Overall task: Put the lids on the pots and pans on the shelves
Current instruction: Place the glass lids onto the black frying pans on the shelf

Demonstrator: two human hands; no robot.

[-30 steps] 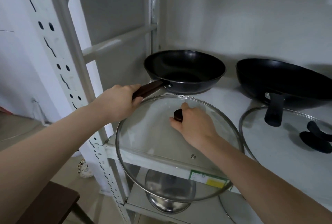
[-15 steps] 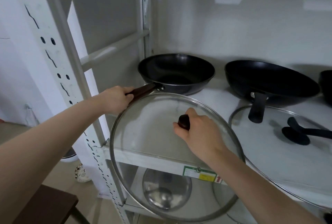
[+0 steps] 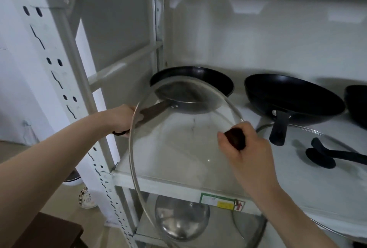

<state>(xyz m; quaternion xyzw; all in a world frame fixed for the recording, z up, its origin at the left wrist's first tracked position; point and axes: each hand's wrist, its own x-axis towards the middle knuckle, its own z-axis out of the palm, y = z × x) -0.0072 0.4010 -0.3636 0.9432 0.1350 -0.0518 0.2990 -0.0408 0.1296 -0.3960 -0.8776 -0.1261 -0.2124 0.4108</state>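
My right hand [image 3: 246, 156] grips the dark knob of a large glass lid [image 3: 178, 148]. The lid is lifted and tilted, its far rim overlapping the near edge of a black pan [image 3: 198, 77] at the shelf's back left. My left hand [image 3: 121, 117] holds that pan's brown handle [image 3: 155, 109], partly seen through the glass. A second black pan [image 3: 294, 98] sits to the right, its black handle pointing toward me. In front of it a second glass lid [image 3: 297, 160] with a black knob lies flat on the shelf.
The white metal shelf [image 3: 158, 185] has a perforated upright [image 3: 59, 80] on the left and a shelf overhead. Another dark pan [image 3: 357, 100] shows at the right edge. A steel lid [image 3: 181, 218] sits on the shelf below. A dark stool [image 3: 47, 232] stands at the lower left.
My right hand has raised the glass lid off the shelf and tilted it toward the left pan. My left hand has stayed on the pan's handle.
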